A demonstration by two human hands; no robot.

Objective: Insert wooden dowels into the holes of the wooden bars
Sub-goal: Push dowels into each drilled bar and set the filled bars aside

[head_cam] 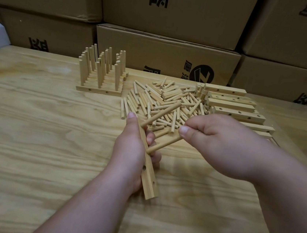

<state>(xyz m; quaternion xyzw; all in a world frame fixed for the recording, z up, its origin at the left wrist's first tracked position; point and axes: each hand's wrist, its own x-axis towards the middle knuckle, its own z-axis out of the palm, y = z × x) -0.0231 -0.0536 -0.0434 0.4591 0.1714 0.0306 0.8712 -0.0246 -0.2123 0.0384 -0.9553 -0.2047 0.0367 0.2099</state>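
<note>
Before you lies a pale, grained wooden table [33, 121]; on it sit a loose heap of short wooden dowels [162, 100], a stack of drilled wooden bars [234, 104] just right of it, and finished bars with upright dowels [101, 72] further left

Tabletop [33, 121] carries everything. Far centre-left: finished bars [99, 89] packed side by side, dowels standing upright in them. Just right of these: loose dowel pile [162, 102]. Right of the pile, touching its edge: stack of empty bars [234, 106], lying lengthwise left to right. Near centre, in front of the pile: left hand [130, 148] grips one bar [148, 179], held above the tabletop, with one dowel [160, 114] seated at its far end. Right hand [218, 141], beside it, pinches a second dowel [165, 143] whose tip meets the bar mid-length. Cardboard boxes [165, 56] stacked behind the tabletop's far edge.
</note>
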